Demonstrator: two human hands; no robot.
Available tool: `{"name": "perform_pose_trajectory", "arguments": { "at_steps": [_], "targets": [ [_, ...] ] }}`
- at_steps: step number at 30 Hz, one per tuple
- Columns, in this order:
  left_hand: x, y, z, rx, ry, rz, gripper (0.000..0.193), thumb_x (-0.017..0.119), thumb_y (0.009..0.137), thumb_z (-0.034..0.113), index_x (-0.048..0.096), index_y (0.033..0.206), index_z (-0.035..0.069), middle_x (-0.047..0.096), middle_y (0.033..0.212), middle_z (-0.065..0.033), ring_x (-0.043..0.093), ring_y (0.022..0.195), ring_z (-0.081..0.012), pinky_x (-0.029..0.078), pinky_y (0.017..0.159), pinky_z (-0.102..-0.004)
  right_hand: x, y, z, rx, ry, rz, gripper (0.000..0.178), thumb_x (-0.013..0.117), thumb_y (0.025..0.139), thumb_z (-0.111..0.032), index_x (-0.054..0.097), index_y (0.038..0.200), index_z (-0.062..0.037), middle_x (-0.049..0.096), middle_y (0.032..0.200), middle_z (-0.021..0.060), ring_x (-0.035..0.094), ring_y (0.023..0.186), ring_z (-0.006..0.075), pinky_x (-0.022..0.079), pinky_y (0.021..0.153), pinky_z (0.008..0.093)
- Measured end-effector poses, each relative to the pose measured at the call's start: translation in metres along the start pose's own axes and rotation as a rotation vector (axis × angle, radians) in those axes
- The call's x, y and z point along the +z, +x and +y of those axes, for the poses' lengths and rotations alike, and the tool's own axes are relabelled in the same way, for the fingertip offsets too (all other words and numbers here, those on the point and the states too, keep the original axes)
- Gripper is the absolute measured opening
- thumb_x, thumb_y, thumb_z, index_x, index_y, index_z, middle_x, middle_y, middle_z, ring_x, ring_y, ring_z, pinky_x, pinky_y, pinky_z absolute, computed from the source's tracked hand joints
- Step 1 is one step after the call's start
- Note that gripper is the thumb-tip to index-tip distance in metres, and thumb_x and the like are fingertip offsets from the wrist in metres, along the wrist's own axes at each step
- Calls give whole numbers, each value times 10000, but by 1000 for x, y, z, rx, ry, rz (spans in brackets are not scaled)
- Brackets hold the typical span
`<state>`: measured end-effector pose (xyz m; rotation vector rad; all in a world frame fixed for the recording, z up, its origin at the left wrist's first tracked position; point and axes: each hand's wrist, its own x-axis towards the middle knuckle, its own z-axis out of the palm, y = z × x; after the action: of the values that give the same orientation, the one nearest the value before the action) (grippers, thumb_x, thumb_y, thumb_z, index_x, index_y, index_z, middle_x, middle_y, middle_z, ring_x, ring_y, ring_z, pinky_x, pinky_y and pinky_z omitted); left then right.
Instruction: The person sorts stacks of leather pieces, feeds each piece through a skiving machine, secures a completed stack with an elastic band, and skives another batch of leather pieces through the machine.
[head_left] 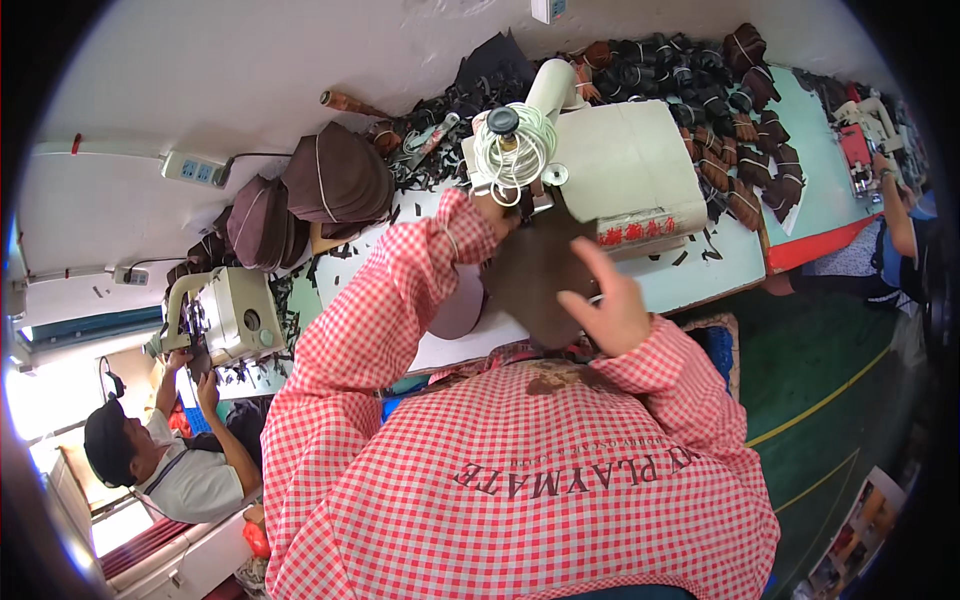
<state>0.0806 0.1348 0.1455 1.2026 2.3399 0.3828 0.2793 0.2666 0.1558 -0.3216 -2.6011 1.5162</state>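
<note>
A cluttered workshop table (700,275) is filling the upper frame; the left hand (495,215) is hidden at the sewing machine (610,170), fingers unreadable; the right hand (610,300), fingers splayed, is pressing brown leather (535,275), which might slip askew.

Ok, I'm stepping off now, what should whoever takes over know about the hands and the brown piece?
Left hand: up at the sewing machine, behind the brown piece; grip hidden.
Right hand: fingers spread, flat against the brown piece's near edge.
Brown piece sits at the machine, over the table edge.
Stacks of brown pieces lie to the left, dark cut parts behind the machine.
Stitching progress cannot be seen.
</note>
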Motion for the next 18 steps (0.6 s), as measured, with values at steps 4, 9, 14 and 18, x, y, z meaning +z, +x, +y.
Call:
{"name": "perform_pose_trajectory", "arguments": {
  "at_steps": [4, 9, 14, 18],
  "targets": [
    [-1, -3, -23, -342, -417, -108, 292, 530, 813, 214, 533, 1000, -11, 614, 829, -190, 594, 814, -316, 460, 736, -404, -66, 24, -3, 251, -149, 228, 626, 574, 724, -57, 349, 1308, -25, 597, 912, 202, 602, 836, 326, 471, 741, 349],
    [46, -61, -118, -330, 390, -308, 428, 579, 775, 186, 452, 1161, 50, 593, 982, -184, 607, 869, -332, 496, 710, -407, -113, 58, 8, -370, -518, 631, 274, 532, 773, 6, 599, 1034, -46, 623, 930, 124, 593, 818, 269, 475, 724, 339],
    [53, -69, -98, -409, 478, -285, 440, 630, 737, 177, 466, 1130, 68, 552, 1061, -163, 588, 905, -354, 480, 762, -429, -58, 52, 41, -205, -578, 246, 212, 609, 721, -107, 618, 925, -54, 615, 946, 93, 567, 856, 286, 460, 773, 358],
    [74, -84, -112, -226, 502, 84, 285, 581, 733, 81, 489, 1002, 72, 569, 1021, -152, 584, 891, -346, 463, 773, -438, -15, 26, 23, -189, -260, 118, 258, 650, 716, -138, 612, 950, -36, 619, 919, 93, 570, 868, 292, 459, 771, 369]
  ]
}}
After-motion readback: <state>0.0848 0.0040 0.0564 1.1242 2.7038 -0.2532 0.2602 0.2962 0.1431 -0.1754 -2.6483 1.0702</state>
